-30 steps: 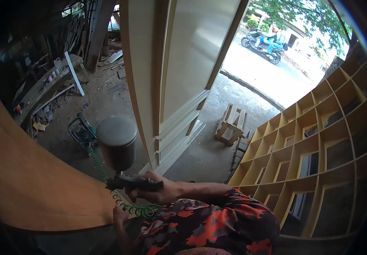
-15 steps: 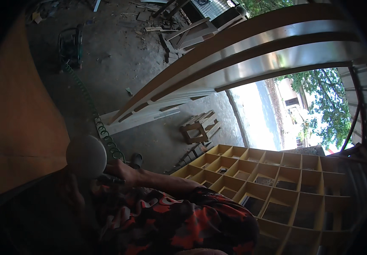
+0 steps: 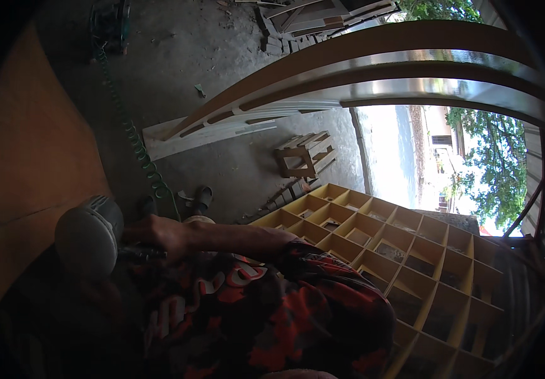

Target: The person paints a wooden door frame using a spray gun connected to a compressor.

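Note:
My right hand (image 3: 165, 235) is closed round the dark handle of what looks like a spray gun (image 3: 89, 237). The tool has a round, pale grey cup, tilted, close to a large orange-brown panel (image 3: 39, 170) on the left. A green coiled hose (image 3: 135, 142) runs from the floor towards my right hand; where it joins the tool is hidden. My left hand (image 3: 105, 300) is only a dim shape in deep shadow below the cup, and its fingers cannot be made out.
A yellow compartmented shelf frame (image 3: 386, 243) lies at the right. Beyond it stand a small wooden stool-like frame (image 3: 307, 155) and a long brown-edged panel (image 3: 348, 60). A dark machine (image 3: 111, 28) sits far left by the hose. My sandalled foot (image 3: 203, 199) shows on the concrete.
My right hand and the spray gun have shifted left, and the cup has tilted so more of its side shows. The view has turned, so the background sits higher.

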Demonstrator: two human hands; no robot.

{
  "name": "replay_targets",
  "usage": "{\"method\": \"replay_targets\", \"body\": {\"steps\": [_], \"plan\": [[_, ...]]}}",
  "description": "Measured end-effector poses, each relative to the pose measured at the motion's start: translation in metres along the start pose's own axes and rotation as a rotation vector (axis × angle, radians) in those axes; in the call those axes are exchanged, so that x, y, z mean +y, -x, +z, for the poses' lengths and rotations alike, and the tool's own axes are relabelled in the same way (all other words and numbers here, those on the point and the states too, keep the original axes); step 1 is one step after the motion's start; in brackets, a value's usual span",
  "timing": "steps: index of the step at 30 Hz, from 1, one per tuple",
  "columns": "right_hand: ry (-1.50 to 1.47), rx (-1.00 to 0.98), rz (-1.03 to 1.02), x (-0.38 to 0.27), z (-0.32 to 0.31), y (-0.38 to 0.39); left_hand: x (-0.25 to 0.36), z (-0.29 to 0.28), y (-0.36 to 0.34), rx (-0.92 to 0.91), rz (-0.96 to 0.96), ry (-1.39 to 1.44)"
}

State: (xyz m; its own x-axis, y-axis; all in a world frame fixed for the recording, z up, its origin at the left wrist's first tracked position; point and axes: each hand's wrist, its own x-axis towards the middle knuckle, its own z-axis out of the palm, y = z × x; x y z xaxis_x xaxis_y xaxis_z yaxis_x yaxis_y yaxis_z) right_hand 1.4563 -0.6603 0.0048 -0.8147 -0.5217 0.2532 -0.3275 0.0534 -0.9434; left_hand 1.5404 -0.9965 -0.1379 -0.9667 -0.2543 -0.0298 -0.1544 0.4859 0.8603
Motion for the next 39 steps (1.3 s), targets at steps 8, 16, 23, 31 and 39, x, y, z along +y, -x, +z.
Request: {"method": "replay_targets", "body": {"steps": [8,16,23,31,39], "plan": [[0.128,-0.056,-0.08,-0.001,-0.007,-0.005,0.006,-0.011,-0.011,0.039,0.165,-0.195],[0.063,-0.063,-0.074,-0.037,-0.012,-0.018,0.051,-0.024,-0.03,0.097,0.734,-0.866],[0.013,0.135,-0.226,-0.013,0.009,-0.011,0.189,-0.019,-0.055,-0.332,0.098,-0.092],[0.094,0.171,-0.22,-0.011,0.013,-0.008,0.247,-0.015,-0.051,-0.441,0.579,-0.205],[0.086,0.261,-0.209,-0.022,0.016,-0.002,0.22,0.008,-0.065,-0.448,0.069,0.437]]}}
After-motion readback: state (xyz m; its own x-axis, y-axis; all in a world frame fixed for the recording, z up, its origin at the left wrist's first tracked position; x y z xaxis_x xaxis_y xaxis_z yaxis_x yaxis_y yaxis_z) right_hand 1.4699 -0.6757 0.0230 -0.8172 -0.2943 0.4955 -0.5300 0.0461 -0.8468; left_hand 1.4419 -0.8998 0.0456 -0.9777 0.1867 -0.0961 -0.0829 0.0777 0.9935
